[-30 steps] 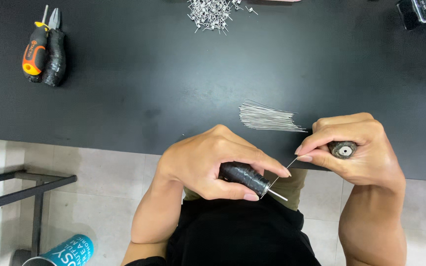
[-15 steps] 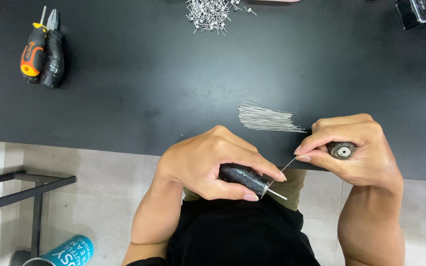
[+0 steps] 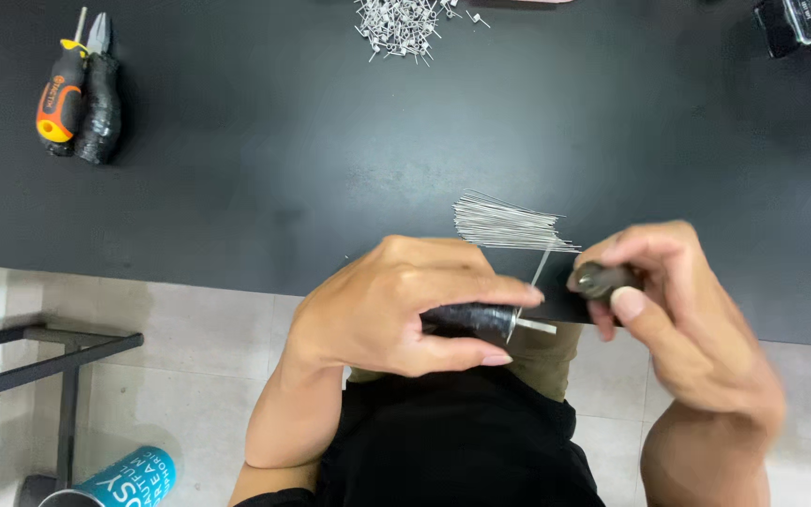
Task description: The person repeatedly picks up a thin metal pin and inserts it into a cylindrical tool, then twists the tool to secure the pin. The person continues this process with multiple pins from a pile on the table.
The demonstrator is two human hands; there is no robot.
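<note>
My left hand (image 3: pixel 396 305) grips a black-handled tool (image 3: pixel 471 319) with a short metal tip, held level just below the near edge of the black table (image 3: pixel 330 150). A thin steel wire (image 3: pixel 539 272) rises from the tool's tip toward the table. My right hand (image 3: pixel 678 310) holds a small dark round tool (image 3: pixel 604 279) between thumb and fingers, just right of the wire. A fanned bundle of straight steel wires (image 3: pixel 504 225) lies on the table right above both hands.
A pile of small bent wire pieces (image 3: pixel 401 23) lies at the table's far edge. An orange-black screwdriver (image 3: pixel 60 89) and black-wrapped pliers (image 3: pixel 98 94) rest at the far left. A dark box (image 3: pixel 804 21) sits at the top right. A blue can (image 3: pixel 119 479) and a metal frame (image 3: pixel 39 361) are on the floor, left.
My right hand has turned and shifted right, so the round tool now lies sideways between the fingers. The wire now stands steeper at the tool's tip. My left hand has stayed in place.
</note>
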